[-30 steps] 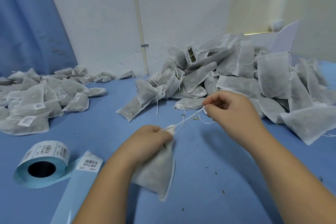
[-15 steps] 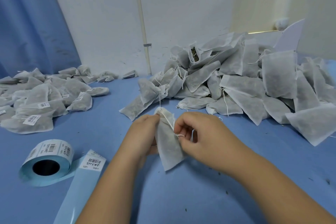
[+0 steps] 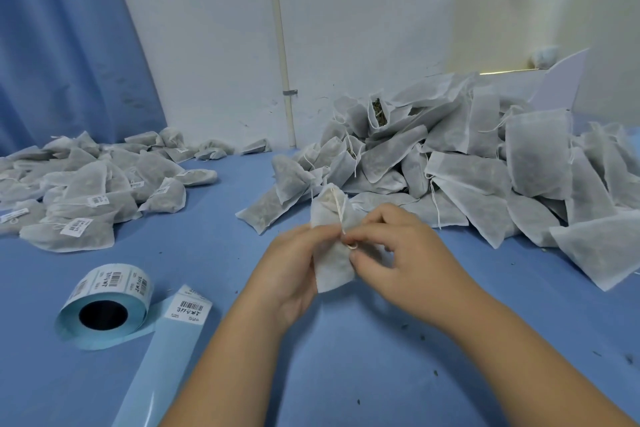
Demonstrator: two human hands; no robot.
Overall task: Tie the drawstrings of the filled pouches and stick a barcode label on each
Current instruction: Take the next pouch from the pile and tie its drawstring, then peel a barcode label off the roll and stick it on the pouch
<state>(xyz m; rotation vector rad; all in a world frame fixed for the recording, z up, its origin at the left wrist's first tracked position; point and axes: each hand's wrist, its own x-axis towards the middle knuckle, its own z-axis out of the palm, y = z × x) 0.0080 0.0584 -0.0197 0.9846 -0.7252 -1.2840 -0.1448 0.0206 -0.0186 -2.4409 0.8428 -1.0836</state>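
Both hands have closed in on each other since a second ago, when the right one was drawing the string far out to the side; now they meet at the pouch (image 3: 331, 267), which stands upright between them, lifted just off the blue surface (image 3: 346, 364) in front of the person. Seen from the head, the left hand (image 3: 294, 270) grips the pouch by its side, and the right hand (image 3: 401, 253) pinches the drawstring (image 3: 337, 208) between thumb and forefinger, its other fingers (image 3: 388, 217) curled, with a small loop showing just under the pinch. A knot is being worked, I would say. The pouch looks light and soft, thin cloth bulging with dry loose filling, so it should crumple under any squeeze; the gathered neck seems the best place to hold it. The string is thin and likely to slip, so a tight fingertip pinch close to the neck suits it. Behind lies the heap of untied pouches (image 3: 467, 166), at far left the labelled pouches (image 3: 86, 204), and the label roll (image 3: 107, 302) sits near the left forearm; no label shows on the pouch in hand.
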